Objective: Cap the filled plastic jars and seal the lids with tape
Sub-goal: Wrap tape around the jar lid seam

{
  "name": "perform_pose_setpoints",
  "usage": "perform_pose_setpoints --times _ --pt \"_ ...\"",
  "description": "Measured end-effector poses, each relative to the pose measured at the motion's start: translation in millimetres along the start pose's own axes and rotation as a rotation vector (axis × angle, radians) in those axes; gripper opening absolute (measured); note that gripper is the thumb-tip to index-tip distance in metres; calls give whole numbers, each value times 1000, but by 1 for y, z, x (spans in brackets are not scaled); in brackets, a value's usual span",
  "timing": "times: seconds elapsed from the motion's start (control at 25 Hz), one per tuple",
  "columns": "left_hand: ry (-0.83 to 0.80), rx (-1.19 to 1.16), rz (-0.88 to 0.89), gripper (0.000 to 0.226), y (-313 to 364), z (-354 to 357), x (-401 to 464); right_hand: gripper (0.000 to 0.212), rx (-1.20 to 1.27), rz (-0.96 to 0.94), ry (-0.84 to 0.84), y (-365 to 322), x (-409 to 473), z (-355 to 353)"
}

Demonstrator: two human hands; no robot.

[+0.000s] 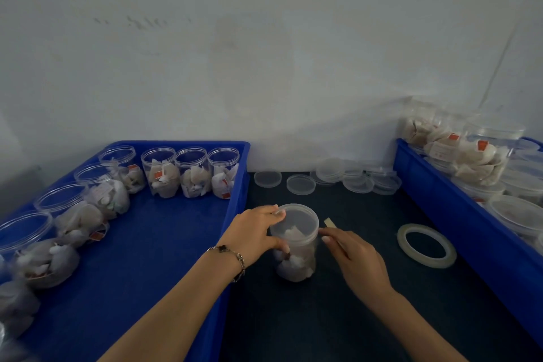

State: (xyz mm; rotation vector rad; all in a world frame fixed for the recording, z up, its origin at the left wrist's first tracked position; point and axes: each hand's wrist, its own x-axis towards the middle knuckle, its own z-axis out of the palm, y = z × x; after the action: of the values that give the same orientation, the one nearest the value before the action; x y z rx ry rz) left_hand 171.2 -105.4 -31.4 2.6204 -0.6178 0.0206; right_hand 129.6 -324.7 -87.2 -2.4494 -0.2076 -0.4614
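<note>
Hands work a capped jar (pixel 295 244) standing at centre of the dark counter (pixel 338 317): left hand (pixel 254 233) wraps its lid w/ curled fingers, right hand (pixel 352 261) pinches a short tape strip (pixel 333 229) just beside the lid's right edge. Tape roll (pixel 426 245) lies right; loose lids (pixel 300 184) at far side. Uncapped filled jars (pixel 192 172) stand in blue tray (pixel 235 156) at left.

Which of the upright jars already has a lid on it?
The jar between the left hand and right hand; those in the left blue tray stand open.
</note>
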Motion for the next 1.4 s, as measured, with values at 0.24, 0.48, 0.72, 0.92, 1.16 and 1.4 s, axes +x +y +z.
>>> perform_pose_setpoints --times 0.24,0.48,0.72,0.92,1.16,1.4 --pt "-121 -164 -143 82 14 18 -8 24 -10 21 5 -2 1 2" --pt "55 -297 -141 114 19 9 -10 22 47 70 -98 -5 -4 -14" --pt "114 -865 -222 100 29 -7 -19 16 319 154 -97 -42 -5 -44" --pt "141 -1153 -90 80 37 -25 -33 30 352 62 -56 -72 -4 -75" --pt "287 -1087 -133 77 43 -35 -38 41 321 28 -21 -87 -9 -89" --pt "390 -1107 -153 57 51 -36 -41 33 174 -133 195 -101 -23 -99"
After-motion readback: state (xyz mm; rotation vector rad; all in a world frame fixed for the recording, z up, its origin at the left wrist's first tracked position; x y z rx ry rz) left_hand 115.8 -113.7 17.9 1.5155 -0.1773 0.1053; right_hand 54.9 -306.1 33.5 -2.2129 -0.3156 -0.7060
